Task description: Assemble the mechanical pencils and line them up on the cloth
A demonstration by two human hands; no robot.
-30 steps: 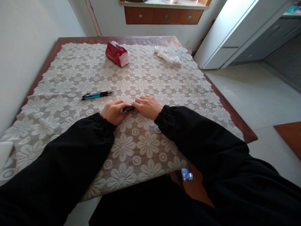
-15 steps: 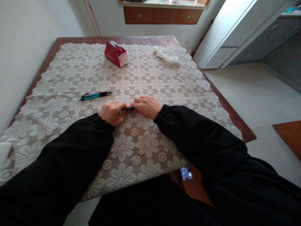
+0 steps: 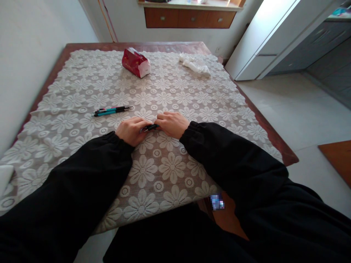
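While both black-sleeved arms reach in from the bottom of the frame, the left hand (image 3: 131,130) and the right hand (image 3: 172,124) meet at the centre of the picture over the white lace flower-patterned tablecloth (image 3: 170,168) that covers the brown wooden worktop (image 3: 276,140). Between them lies a short dark pen (image 3: 149,127), only its middle showing; each end disappears under a hand. The left hand's fingers curl together around the pen's left end, and the right hand's fingers close on its right end, so both hands are clamped on the same pen. The knuckles of both hands sit low, close to the cloth; whether the pen touches the cloth cannot be told.

Just left of and slightly above the left hand, a pair of teal-and-black pens (image 3: 111,110) lies side by side on the cloth, apart from the hands. Toward the upper middle of the frame a red soft tissue pack (image 3: 135,62) rests on the cloth, with white tissue showing at its right end. To its right, near the far right edge of the worktop, lies a crumpled white tissue (image 3: 195,65). At the top of the frame a brown wooden drawer unit (image 3: 190,18) hangs on the wall
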